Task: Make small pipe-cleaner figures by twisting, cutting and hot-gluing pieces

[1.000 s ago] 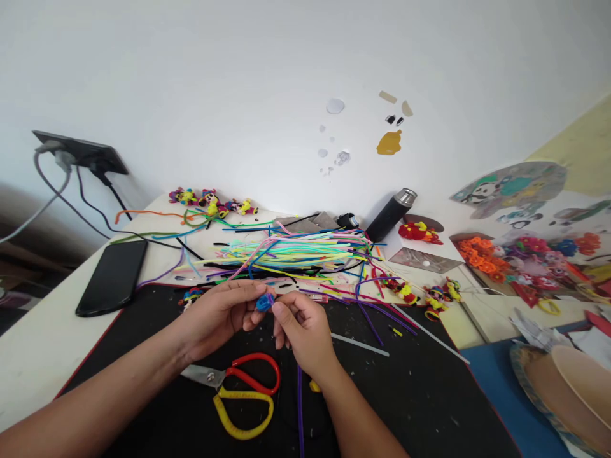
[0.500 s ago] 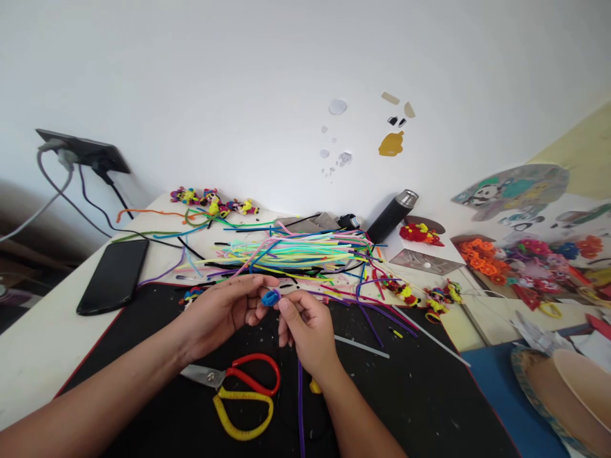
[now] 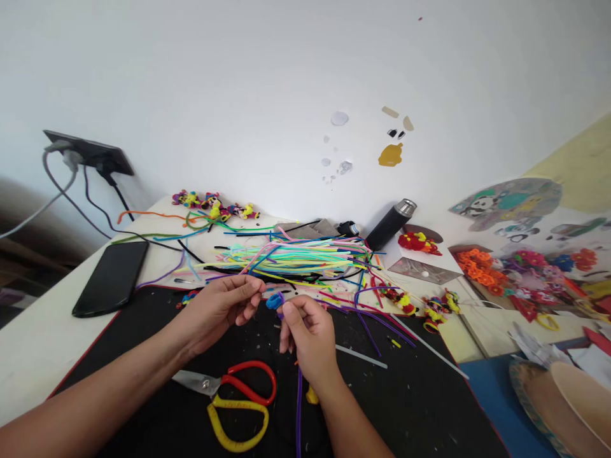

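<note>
My right hand (image 3: 308,327) pinches a small blue coil of pipe cleaner (image 3: 273,301), with a bit of purple at its edge, between thumb and forefinger. Just left of the coil, apart from it, my left hand (image 3: 233,305) has thumb and forefinger pressed together; anything between them is too small to make out. A purple pipe cleaner (image 3: 299,413) runs down the black mat (image 3: 401,401) below my right hand; whether it joins the coil is hidden. Scissors (image 3: 229,394) with red and yellow handles lie on the mat under my left forearm.
A heap of coloured pipe cleaners (image 3: 296,257) lies behind my hands. Around it are a phone (image 3: 112,278), small pipe-cleaner figures (image 3: 217,207), a black flask (image 3: 391,224) and a white box (image 3: 424,264). Orange flowers (image 3: 480,270) stand at the right.
My left hand has drawn away to the left from the blue coil. The coil stays in my right hand. The view has shifted slightly.
</note>
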{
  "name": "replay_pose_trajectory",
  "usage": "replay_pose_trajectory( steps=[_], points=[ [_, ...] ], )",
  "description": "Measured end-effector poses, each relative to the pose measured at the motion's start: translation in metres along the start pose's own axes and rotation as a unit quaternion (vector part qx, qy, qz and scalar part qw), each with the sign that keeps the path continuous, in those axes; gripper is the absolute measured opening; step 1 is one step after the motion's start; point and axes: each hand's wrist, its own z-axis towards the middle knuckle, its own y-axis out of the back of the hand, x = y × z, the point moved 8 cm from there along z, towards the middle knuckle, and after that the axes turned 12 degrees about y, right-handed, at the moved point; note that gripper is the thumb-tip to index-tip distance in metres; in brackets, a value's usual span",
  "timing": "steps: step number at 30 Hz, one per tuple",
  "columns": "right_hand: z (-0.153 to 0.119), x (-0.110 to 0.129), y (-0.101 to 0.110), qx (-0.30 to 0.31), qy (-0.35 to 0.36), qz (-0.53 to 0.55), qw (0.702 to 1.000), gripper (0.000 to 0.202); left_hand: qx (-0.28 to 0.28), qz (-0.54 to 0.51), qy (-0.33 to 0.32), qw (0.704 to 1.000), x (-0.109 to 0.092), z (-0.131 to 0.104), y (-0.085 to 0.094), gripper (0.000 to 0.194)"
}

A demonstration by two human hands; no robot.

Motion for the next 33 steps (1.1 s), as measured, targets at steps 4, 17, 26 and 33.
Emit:
replay_pose_trajectory(
  steps=[4, 17, 26, 33],
  points=[
    [0.0, 0.0, 0.001, -0.002, 0.001, -0.001, 1.0, 0.05, -0.007, 0.006, -0.003, 1.0, 0.0, 0.001, 0.0, 0.037],
    [0.0, 0.001, 0.003, -0.018, -0.004, 0.0, 1.0, 0.054, -0.042, -0.013, -0.085, 0.995, -0.029, -0.007, 0.015, 0.044],
    [0.001, -0.001, 0.004, -0.025, -0.01, -0.001, 1.0, 0.056, -0.062, -0.006, -0.131, 0.989, -0.052, -0.013, 0.026, 0.052],
    [0.001, -0.003, 0.004, -0.026, -0.008, -0.007, 1.0, 0.057, -0.054, 0.211, -0.15, 0.964, -0.041, -0.003, 0.017, 0.048]
  ],
)
